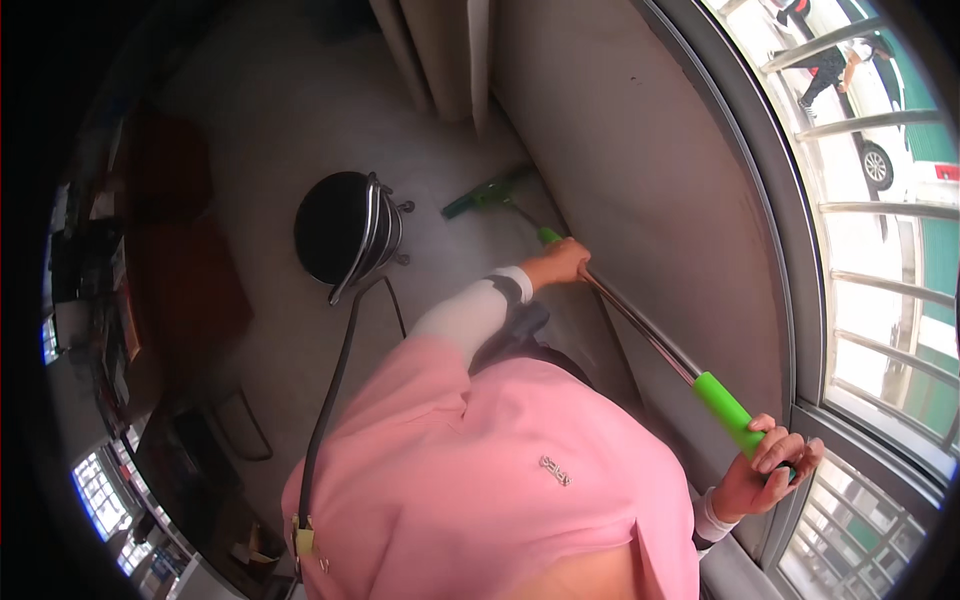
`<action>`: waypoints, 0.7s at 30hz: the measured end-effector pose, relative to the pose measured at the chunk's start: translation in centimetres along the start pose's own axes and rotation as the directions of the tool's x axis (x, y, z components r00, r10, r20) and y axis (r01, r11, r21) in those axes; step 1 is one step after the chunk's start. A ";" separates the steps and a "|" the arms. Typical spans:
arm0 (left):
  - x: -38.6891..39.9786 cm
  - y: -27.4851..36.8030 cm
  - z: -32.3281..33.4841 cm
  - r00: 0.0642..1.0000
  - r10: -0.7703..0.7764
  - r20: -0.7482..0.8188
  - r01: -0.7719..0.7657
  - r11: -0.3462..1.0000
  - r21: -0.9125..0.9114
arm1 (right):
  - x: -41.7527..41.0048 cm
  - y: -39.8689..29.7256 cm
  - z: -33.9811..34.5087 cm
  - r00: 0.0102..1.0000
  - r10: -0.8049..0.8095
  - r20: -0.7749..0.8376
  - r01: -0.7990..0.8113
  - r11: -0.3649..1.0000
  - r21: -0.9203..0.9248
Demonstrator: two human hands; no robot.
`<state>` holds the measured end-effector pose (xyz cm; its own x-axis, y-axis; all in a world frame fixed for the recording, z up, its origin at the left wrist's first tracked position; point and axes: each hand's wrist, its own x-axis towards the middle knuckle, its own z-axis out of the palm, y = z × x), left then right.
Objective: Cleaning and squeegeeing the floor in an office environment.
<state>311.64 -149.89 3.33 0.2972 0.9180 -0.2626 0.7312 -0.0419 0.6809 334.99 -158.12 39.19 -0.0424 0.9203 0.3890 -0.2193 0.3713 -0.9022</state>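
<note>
A long-handled floor tool, a mop or broom, slants across the view in front of me. Its metal pole [637, 319] runs beside the wall. My left hand [556, 261] is closed around the lower pole, just above a green collar [549, 235]. At the upper end my right hand [772, 465] holds the bright green grip [724, 409], its fingers curled loosely over the end. The green tool head [487, 195] is on the floor near the foot of the wall. It is blurred, so its exact type cannot be told.
A round black stool [334, 229] with a chrome frame stands left of the tool head. The grey wall [637, 172] rises on the right beneath a barred window [885, 315]. Beige curtains [442, 60] hang ahead. Dark reddish furniture [187, 277] is at far left. A person [829, 71] is outside.
</note>
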 end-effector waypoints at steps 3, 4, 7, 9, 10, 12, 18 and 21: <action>0.5 0.3 0.7 0.996 0.034 0.087 -0.040 0.997 0.067 | -1.6 -0.4 -1.6 0.984 0.133 -0.117 -0.136 0.991 -0.016; 0.3 0.6 0.4 0.993 0.049 0.110 -0.056 0.997 0.060 | -2.1 -0.6 -2.0 0.982 0.137 -0.131 -0.140 0.990 -0.013; -0.7 -0.8 -0.2 0.985 0.117 -0.125 -0.107 0.990 0.087 | -3.2 0.2 -1.9 0.957 0.201 -0.207 -0.204 0.979 0.005; 0.9 -3.9 -1.9 0.978 0.124 -0.165 -0.097 0.982 0.159 | -2.8 3.2 -0.7 0.961 0.227 -0.156 -0.223 0.974 0.045; 2.0 -5.2 -3.2 0.993 0.076 -0.090 -0.052 0.967 0.251 | -2.6 4.8 0.1 0.953 0.255 -0.163 -0.253 0.967 0.035; 3.8 -9.2 -5.0 0.995 0.047 -0.090 -0.029 0.982 0.188 | -1.7 8.4 2.5 0.940 0.288 -0.183 -0.286 0.958 0.035; 3.9 -13.4 -2.5 0.984 0.101 -0.145 -0.062 0.967 0.246 | -4.5 11.8 2.3 0.904 0.321 -0.281 -0.316 0.947 0.066; 2.9 -12.5 1.4 0.980 0.187 -0.067 -0.159 0.942 0.296 | -8.9 10.6 -0.1 0.859 0.353 -0.371 -0.355 0.933 0.064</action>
<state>304.22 -147.30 -6.94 0.3866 0.9184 -0.0840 0.8233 -0.3025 0.4803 333.11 -162.32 26.13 0.2474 0.9675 -0.0530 -0.2515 0.0113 -0.9678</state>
